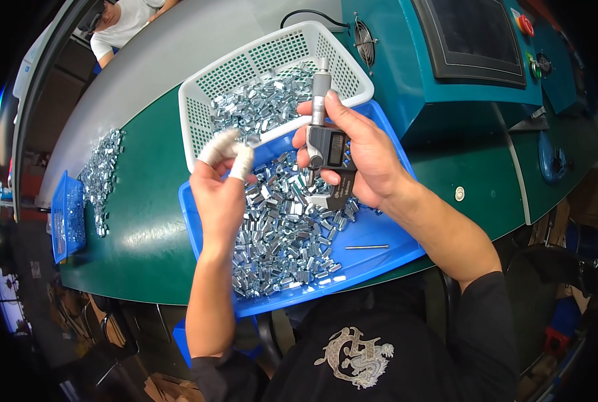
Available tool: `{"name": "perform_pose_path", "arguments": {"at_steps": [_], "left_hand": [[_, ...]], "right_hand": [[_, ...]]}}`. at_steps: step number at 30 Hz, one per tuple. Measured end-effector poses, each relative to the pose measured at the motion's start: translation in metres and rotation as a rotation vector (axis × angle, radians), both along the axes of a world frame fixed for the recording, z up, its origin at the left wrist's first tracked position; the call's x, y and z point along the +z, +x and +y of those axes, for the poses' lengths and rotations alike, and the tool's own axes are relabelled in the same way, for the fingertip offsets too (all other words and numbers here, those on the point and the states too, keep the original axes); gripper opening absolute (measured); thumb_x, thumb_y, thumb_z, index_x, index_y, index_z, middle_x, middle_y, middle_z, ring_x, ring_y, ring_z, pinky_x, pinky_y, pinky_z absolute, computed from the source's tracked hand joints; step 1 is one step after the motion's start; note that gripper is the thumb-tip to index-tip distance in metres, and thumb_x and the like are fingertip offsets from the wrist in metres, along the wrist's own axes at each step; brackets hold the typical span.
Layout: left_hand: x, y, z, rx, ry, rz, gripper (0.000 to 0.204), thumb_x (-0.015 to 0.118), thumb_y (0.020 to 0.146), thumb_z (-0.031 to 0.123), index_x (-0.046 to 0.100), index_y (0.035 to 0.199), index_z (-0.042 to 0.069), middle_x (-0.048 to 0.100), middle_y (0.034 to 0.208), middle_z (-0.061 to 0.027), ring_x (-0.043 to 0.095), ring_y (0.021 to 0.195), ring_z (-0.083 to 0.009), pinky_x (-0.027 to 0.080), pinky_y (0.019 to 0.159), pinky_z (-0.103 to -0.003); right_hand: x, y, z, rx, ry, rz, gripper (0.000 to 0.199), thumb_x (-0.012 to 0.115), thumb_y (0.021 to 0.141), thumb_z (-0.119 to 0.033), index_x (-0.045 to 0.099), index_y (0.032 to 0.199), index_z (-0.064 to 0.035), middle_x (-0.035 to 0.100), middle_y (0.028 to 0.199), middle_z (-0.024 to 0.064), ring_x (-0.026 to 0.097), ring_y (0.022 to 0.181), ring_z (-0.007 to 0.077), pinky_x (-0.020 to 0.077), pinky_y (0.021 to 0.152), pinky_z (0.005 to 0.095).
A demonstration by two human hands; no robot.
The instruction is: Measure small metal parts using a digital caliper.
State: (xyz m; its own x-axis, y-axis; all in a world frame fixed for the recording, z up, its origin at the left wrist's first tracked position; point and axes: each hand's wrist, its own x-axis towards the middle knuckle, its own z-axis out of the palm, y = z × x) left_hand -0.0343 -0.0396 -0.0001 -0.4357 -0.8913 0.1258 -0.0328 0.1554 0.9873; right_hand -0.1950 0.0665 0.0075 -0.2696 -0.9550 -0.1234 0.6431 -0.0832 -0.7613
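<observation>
My right hand (372,151) is wrapped round a digital micrometer (328,146), its grey thimble pointing up and its dark frame curving down over the parts. White coverings are on the thumb and a finger of my left hand (222,181). Those fingertips come together at the near rim of the white basket, where a small silvery metal piece (253,140) shows between them; its exact shape is blurred. Below both hands lies a blue tray (386,241) holding many shiny hexagonal metal parts (285,234). A thin metal pin (366,247) rests on the tray's bare right side.
Behind the tray, a white perforated basket (193,110) holds more metal parts. Left on the green table (152,228) are a loose pile of parts (102,174) and a small blue bin (59,214). A teal machine (406,87) stands right. Another person (121,27) is at the far left.
</observation>
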Motion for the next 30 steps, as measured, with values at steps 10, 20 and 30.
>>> {"name": "perform_pose_path", "arguments": {"at_steps": [10, 20, 30], "left_hand": [[-0.002, 0.022, 0.021, -0.589, -0.740, -0.697, 0.023, 0.075, 0.065, 0.006, 0.069, 0.087, 0.006, 0.057, 0.077, -0.0074, 0.055, 0.075, -0.0240, 0.043, 0.069, -0.036], [0.000, 0.017, 0.025, -0.508, -0.206, -0.522, 0.022, 0.068, 0.081, 0.007, 0.064, 0.102, 0.004, 0.063, 0.086, -0.0042, 0.056, 0.080, -0.0131, 0.046, 0.074, -0.028], [-0.006, 0.011, 0.036, -0.411, 0.497, 0.088, 0.026, 0.064, 0.085, 0.005, 0.060, 0.110, -0.002, 0.068, 0.095, -0.0087, 0.065, 0.083, -0.0140, 0.054, 0.075, -0.027]], "right_hand": [[-0.003, -0.001, 0.000, -0.004, 0.026, -0.017, 0.050, 0.036, 0.097, -0.047, 0.047, 0.120, -0.0034, 0.062, 0.086, 0.0096, 0.063, 0.071, 0.0143, 0.0427, 0.040, 0.0205], [-0.002, 0.000, 0.000, -0.013, 0.050, -0.041, 0.052, 0.036, 0.097, -0.049, 0.048, 0.120, -0.0036, 0.062, 0.086, 0.0106, 0.063, 0.071, 0.0158, 0.0424, 0.039, 0.0210], [-0.003, 0.000, -0.002, -0.025, -0.008, -0.056, 0.054, 0.034, 0.097, -0.050, 0.047, 0.120, -0.0035, 0.061, 0.086, 0.0108, 0.064, 0.072, 0.0157, 0.0432, 0.040, 0.0209]]}}
